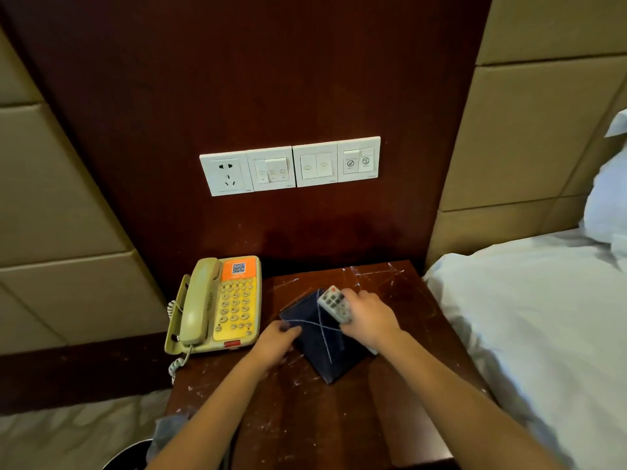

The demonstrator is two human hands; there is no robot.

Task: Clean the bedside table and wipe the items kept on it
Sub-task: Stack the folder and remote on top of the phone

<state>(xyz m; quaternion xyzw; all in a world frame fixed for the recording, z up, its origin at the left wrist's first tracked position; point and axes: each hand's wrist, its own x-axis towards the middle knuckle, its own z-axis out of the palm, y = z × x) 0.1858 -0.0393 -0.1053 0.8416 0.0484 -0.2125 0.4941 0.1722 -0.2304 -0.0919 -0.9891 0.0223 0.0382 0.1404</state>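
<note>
gripping a white remote (334, 303) in the right hand (369, 320) above a dark folder (322, 347) (pale cross on top); holding that folder's left edge with the left hand (276, 340).

Glossy dark wooden bedside table (400, 418), scratched and dusty; plastic telephone (224, 307); matt dark folder (322, 337); plastic remote (334, 303).

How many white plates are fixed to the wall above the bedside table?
4, in one row: the socket plate at the left end, then the first switch plate, second switch plate and third switch plate rightward. None seems hidden.
</note>
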